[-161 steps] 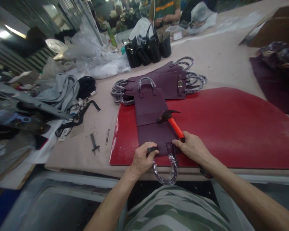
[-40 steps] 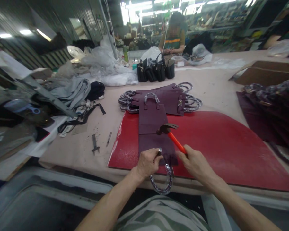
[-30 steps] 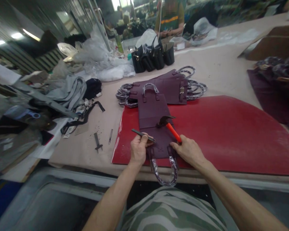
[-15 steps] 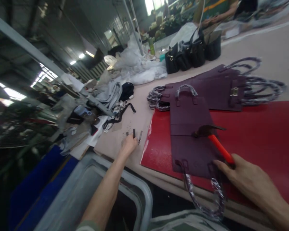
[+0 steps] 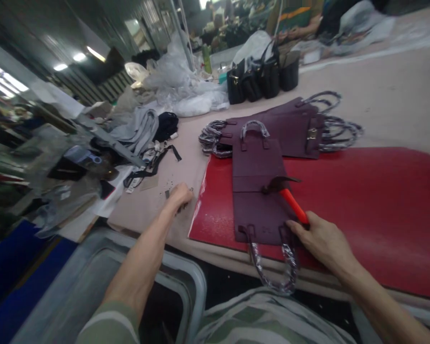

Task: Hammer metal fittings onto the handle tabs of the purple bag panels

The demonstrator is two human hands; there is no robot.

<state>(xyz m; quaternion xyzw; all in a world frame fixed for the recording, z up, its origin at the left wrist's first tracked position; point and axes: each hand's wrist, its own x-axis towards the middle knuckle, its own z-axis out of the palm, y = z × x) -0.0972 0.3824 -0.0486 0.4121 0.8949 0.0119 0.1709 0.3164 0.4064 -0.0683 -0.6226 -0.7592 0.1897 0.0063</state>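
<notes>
My right hand (image 5: 324,239) is closed round the orange handle of a hammer (image 5: 294,205), whose dark head lies over a purple leather bag panel (image 5: 258,210). Its thumb rests at the panel's edge. Plastic-wrapped handles show at both ends of the panel, and the near one (image 5: 272,277) hangs over the table edge. To the left, my left hand (image 5: 181,195) is down on the table with fingers curled among small metal tools. What those fingers hold, if anything, is hidden.
Beneath the panel is a red mat (image 5: 344,200). More purple bag pieces (image 5: 290,129) lie behind it, with black bags (image 5: 261,79) beyond. Clear plastic (image 5: 197,91) and grey cloth (image 5: 139,134) are piled at the left. A grey bin (image 5: 195,286) stands below the table; another person sits across.
The view has swung right, shifting everything leftward. My left hand has come further over the small tools, covering them. The hammer stays in my right hand over the panel.
</notes>
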